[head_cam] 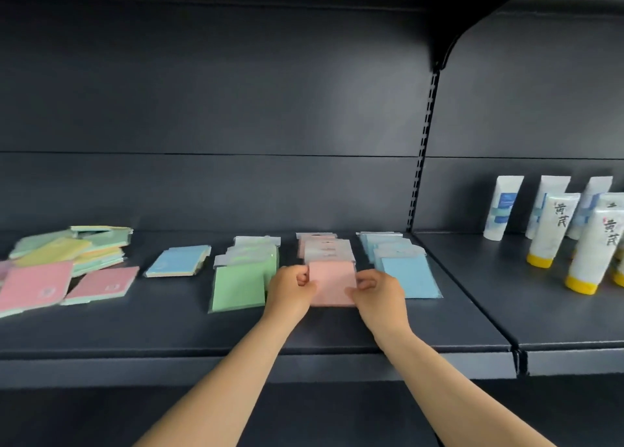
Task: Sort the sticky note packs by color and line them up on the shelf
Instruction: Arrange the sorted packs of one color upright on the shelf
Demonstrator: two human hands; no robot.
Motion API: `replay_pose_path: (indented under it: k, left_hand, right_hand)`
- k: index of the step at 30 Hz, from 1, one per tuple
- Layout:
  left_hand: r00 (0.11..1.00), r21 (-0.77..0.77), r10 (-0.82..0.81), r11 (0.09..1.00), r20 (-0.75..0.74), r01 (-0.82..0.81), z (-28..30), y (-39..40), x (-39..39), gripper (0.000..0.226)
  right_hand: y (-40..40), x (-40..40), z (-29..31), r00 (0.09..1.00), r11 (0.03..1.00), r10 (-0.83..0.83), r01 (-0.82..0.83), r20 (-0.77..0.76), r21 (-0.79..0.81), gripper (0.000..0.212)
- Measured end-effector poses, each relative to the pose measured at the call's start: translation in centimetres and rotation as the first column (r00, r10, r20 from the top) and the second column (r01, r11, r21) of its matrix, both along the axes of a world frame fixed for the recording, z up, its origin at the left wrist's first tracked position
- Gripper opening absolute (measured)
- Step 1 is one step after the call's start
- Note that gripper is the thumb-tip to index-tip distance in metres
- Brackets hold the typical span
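A pink sticky note pack (332,282), flat and square in clear wrap, is pinched at its left edge by the left hand (291,289) and at its right edge by the right hand (380,294), fingers curled. Both forearms are extended from the bottom of the frame. The pack lies at frame centre on the dark shelf (337,331), fronting the pink row (324,247), between the green row (246,271) and the blue row (396,261).

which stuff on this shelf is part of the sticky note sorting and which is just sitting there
Job: pink pack held by left hand and right hand; green row; blue row; unsorted pile.
Lying about: white tubes.
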State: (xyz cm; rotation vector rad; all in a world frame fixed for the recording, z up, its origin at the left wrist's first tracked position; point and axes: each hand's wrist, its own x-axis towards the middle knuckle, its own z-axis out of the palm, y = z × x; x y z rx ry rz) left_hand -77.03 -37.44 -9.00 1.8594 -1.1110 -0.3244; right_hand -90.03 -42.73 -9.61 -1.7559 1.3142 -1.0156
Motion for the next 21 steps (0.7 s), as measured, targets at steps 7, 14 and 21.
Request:
replay_pose_path:
  k: [7,14,21]
  left_hand:
    - [0.990,0.094,0.000,0.996,0.144,-0.014,3.1,1.6,1.4,0.020]
    - [0.803,0.341,-0.112,0.933,0.585,-0.118,8.5,9.7,11.3,0.036]
    - [0.696,0.394,-0.059,0.857,0.716,-0.332,10.2,22.6,23.2,0.038]
  right_hand:
    - [0.0,0.0,1.3,0.973,0.971,0.018,-0.071,-0.228,-0.227,0.028]
    - [3.7,5.5,7.3,0.678,0.827,0.005,-0.415,-0.735,-0.378,0.060]
    - [13.8,16.8,10.2,0.582,0.714,0.115,-0.612,-0.805,-0.341,0.061]
